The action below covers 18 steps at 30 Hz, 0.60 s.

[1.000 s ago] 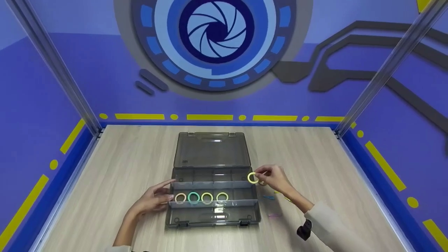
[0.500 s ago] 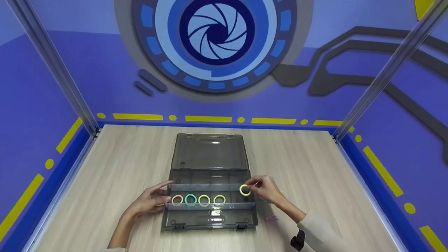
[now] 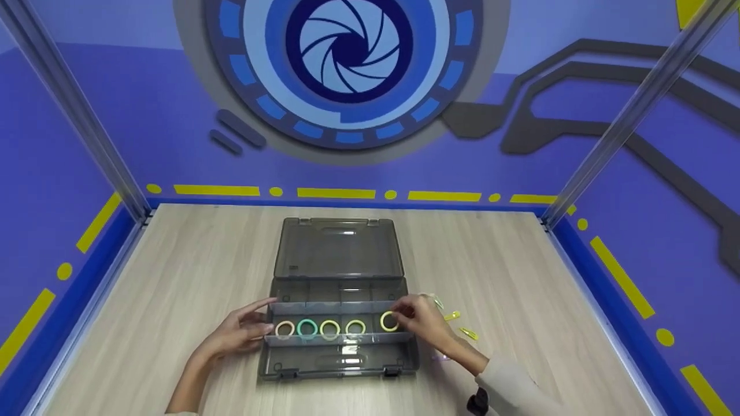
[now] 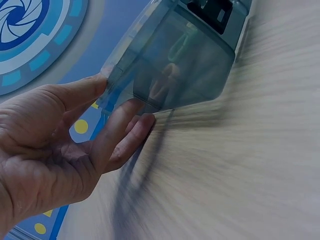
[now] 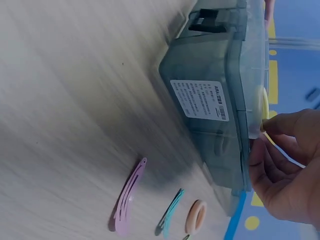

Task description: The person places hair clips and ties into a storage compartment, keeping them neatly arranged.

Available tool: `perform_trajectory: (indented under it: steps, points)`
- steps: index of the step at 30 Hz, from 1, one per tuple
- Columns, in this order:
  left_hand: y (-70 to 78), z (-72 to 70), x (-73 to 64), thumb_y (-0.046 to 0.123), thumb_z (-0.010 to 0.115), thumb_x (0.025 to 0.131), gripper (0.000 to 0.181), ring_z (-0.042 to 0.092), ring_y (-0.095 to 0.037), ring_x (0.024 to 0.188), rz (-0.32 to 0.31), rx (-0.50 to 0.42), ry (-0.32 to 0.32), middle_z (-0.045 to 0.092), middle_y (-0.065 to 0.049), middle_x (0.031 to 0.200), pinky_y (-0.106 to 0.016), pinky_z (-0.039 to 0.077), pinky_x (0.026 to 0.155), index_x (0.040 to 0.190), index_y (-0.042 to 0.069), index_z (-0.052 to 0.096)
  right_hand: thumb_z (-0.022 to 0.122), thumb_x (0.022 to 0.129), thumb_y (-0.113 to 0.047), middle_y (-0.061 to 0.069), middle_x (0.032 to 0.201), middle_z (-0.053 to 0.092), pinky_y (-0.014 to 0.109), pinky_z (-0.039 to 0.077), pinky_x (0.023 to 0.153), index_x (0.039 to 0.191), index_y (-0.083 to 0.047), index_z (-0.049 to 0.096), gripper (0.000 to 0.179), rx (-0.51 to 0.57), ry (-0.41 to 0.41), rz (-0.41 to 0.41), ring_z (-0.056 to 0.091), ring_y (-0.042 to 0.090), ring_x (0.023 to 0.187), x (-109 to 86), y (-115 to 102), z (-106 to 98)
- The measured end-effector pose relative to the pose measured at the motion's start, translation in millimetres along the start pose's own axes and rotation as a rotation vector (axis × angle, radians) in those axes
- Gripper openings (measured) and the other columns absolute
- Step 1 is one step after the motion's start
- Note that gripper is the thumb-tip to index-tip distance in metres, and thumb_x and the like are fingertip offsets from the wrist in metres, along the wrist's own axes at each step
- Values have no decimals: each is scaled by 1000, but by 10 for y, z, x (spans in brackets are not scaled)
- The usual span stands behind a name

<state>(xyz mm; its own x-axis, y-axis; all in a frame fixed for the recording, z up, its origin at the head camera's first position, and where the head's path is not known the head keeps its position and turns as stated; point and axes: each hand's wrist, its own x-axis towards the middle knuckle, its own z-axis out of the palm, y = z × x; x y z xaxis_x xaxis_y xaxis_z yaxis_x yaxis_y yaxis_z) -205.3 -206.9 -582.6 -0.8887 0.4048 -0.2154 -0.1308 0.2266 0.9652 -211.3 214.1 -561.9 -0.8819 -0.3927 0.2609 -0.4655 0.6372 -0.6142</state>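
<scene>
An open, smoky see-through storage box (image 3: 338,248) stands on the table, lid folded back. Standing in a row in its middle compartment are a peach hair tie (image 3: 276,330), a green hair tie (image 3: 298,328) and two yellow ones. My right hand (image 3: 425,320) pinches another yellow hair tie (image 3: 381,319) between thumb and fingers, at the right end of this compartment. In the right wrist view it shows as a thin yellow band (image 5: 265,102) at the box rim. On the box's left side, my left hand (image 3: 240,329) touches the wall and rim with extended fingers.
Right of the box lie yellow snap hair clips (image 3: 452,316). A purple hair clip (image 5: 127,200), a teal clip (image 5: 171,212) and a peach ring (image 5: 196,216) lie beside the box's labelled end wall. Blue walls (image 3: 370,167) border the table.
My right hand has carried the yellow hair tie from beyond the box's right edge leftward and down into the right end of the middle compartment. The left hand keeps its place at the box.
</scene>
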Motion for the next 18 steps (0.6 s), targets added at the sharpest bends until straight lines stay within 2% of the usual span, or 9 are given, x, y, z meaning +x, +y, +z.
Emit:
perform_trajectory:
  steps: [3,5,12,18]
  points:
    - [2,3,-11,18,67,99,67,58,-20,96,-2,-4,5,52,-33,133,-31,54,72,157,5,36,77,85,2,6,80,74,20,54,58,88,-3,76,6,-80,23,-56,66,7,66,17,-30,57]
    - [8,-5,-1,18,67,99,67,59,-21,97,-3,-8,6,52,-33,134,-33,55,74,157,5,36,77,86,1,6,81,74,20,55,59,88,-4,77,5,-100,16,-60,66,8,67,42,-42,99]
    - [0,-20,6,16,67,99,67,58,-15,90,15,-14,-9,54,-31,130,-27,53,69,157,3,36,78,85,1,9,80,75,23,55,60,87,-2,77,3,-77,-30,-19,67,10,68,103,-55,278]
    - [10,-15,-15,18,68,99,67,59,-19,98,-5,-22,1,53,-31,133,-31,55,75,157,5,36,80,84,-1,6,74,74,23,52,55,81,-1,75,5,-167,-25,2,63,6,64,129,-69,338]
